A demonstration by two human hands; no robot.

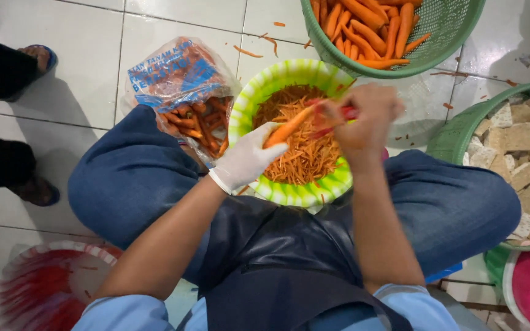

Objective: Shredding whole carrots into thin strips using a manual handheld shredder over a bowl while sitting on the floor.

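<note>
Centre of frame: gloved left hand [245, 160] grips a carrot [288, 130] over the bowl [289, 193] so shreds fall in; right hand [363, 119], fingers clenched on a red peeler [345, 114].

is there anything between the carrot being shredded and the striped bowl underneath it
Nothing visible. The carrot, held in the gloved left hand, hangs directly over the green striped bowl with only open air and the heap of shreds below. The right hand works a red-handled tool at its upper end.
</note>
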